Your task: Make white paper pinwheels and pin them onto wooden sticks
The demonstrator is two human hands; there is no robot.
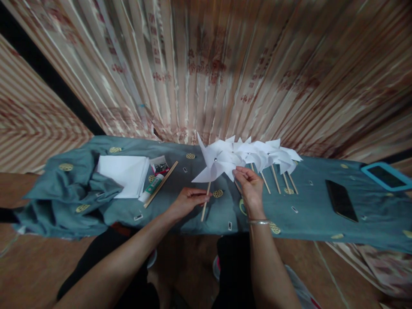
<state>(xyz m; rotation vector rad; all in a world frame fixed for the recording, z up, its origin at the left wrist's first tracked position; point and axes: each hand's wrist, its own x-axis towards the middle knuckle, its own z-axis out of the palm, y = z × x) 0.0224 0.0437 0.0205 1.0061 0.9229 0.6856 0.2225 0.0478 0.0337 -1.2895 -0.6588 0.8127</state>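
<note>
A white paper pinwheel (215,165) on a thin wooden stick stands nearly upright over the cloth-covered table. My left hand (190,200) is closed around its stick, below the blades. With thumb and fingers pinched, my right hand (250,182) holds the tip of the pinwheel's lower right blade. A small round pin head shows at the pinwheel's centre. Just behind and to the right, several more finished-looking pinwheels (273,156) lie in an overlapping row, their sticks pointing toward me. The held pinwheel partly covers the nearest of them.
On the left lie a stack of white paper (125,174), a small open box of pins (160,165), a glue stick (153,185) and wooden sticks (165,180). A black phone (341,200) and a blue-framed tablet (388,176) rest at the right. A curtain (206,77) hangs behind.
</note>
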